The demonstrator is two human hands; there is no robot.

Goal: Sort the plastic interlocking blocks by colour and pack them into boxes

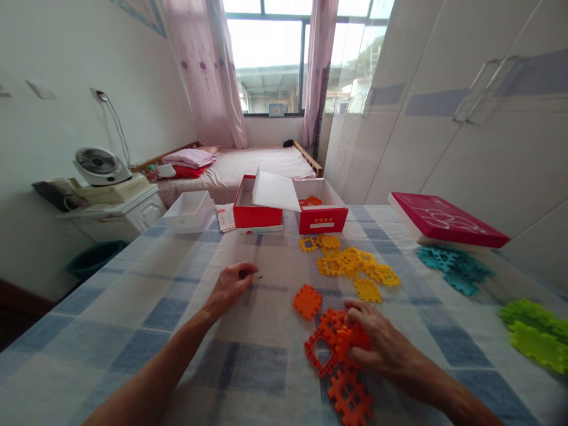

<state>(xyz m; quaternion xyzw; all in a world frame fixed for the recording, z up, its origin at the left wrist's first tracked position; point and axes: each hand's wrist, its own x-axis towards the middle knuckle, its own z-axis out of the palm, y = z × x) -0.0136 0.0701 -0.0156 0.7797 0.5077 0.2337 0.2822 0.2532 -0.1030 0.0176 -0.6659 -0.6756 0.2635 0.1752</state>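
My right hand (377,338) curls its fingers and thumb around an orange interlocking tile (348,342) on a small pile. Close by lie an orange tile with a round opening (320,353), another with a window grid (350,397) and a flat one (307,302). Over the middle of the cloth, my left hand (231,284) is closed, its fingertips pinched together. Something tiny may be in that pinch, but I cannot make it out. Beyond the orange pieces spreads a heap of yellow tiles (350,261).
Teal tiles (455,267) and lime green tiles (535,334) lie to the right on the checked tablecloth (257,367). A red lid (448,220) rests behind the teal ones. At the back stand a red box (323,220), a second red box with a white panel (258,216) and a white tray (190,212).
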